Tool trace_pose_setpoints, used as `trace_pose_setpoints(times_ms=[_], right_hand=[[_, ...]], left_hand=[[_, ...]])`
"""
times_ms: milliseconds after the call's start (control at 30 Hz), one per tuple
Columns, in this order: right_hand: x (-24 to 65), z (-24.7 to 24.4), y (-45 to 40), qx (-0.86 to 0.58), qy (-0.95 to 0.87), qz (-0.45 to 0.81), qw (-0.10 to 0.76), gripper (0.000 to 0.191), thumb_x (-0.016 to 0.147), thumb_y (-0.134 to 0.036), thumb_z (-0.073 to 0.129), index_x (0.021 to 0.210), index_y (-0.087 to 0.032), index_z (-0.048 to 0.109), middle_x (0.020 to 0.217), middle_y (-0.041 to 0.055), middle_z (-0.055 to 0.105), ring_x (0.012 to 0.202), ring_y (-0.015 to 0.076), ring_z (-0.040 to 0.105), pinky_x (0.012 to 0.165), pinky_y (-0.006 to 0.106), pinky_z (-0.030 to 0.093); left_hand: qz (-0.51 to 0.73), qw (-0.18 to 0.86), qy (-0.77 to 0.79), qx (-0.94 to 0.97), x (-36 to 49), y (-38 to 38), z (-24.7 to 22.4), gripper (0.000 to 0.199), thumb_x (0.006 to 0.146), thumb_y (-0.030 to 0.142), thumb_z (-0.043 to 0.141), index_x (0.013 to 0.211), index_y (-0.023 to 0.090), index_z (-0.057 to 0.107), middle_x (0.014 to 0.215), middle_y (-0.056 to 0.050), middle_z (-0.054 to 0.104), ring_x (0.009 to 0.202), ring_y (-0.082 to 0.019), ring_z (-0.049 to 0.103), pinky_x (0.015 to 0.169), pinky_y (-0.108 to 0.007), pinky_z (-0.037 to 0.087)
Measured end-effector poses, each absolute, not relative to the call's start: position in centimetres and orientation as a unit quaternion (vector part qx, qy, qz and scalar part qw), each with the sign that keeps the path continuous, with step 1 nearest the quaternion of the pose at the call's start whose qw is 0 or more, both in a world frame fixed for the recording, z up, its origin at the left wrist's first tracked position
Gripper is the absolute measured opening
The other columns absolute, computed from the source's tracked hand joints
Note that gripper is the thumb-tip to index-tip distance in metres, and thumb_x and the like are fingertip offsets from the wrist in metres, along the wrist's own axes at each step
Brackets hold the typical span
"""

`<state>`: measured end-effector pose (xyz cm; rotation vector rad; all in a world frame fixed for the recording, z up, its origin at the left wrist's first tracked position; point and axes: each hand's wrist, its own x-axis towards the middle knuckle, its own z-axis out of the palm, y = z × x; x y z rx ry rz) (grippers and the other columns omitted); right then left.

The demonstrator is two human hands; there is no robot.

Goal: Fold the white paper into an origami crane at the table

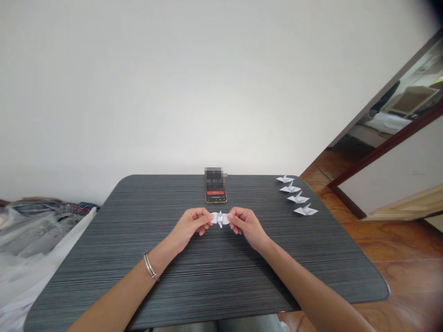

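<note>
A small white folded paper crane [220,219] is held by both wings above the middle of the dark table [166,286]. My left hand [194,223] pinches the wing on the left between thumb and fingers. The opposite wing is pinched by my right hand [245,223]. Between the hands, the body and pointed tips of the crane show. Several more white paper cranes [298,198] stand in a slanting row near the table's right edge.
Beyond my hands a phone [215,186] leans upright near the white wall [207,92]. Plastic-wrapped items [38,226] lie left of the table. On the right are the wooden floor [398,276] and a mirror-like panel [398,110].
</note>
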<state>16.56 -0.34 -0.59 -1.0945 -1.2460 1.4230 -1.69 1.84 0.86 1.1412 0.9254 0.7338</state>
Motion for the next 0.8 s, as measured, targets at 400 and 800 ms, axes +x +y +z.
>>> trace_pose_setpoints(times_ms=[400,800], right_hand=[[16.48,-0.7,-0.51,-0.382,-0.491,0.619,0.479,0.038,0.071,-0.05,0.062,0.059,-0.017,0.048,0.048,-0.0051,0.047,0.038,0.0053,0.037,0.038,0.018,0.026],[16.27,-0.91,-0.15,-0.489,-0.481,0.55,0.476,0.031,0.073,-0.04,0.06,0.054,-0.016,0.052,0.044,-0.0042,0.05,0.036,0.0049,0.04,0.037,0.017,0.027]], left_hand=[[0.351,0.728,0.374,0.455,-1.58,1.61,0.99,0.026,0.067,0.034,0.068,0.06,0.013,0.055,0.055,0.002,0.053,0.044,-0.004,0.039,0.04,-0.016,0.029],[0.464,0.487,0.457,0.581,-1.92,2.14,0.81,0.019,0.074,0.032,0.062,0.083,0.015,0.061,0.082,-0.002,0.059,0.072,-0.012,0.052,0.061,-0.022,0.041]])
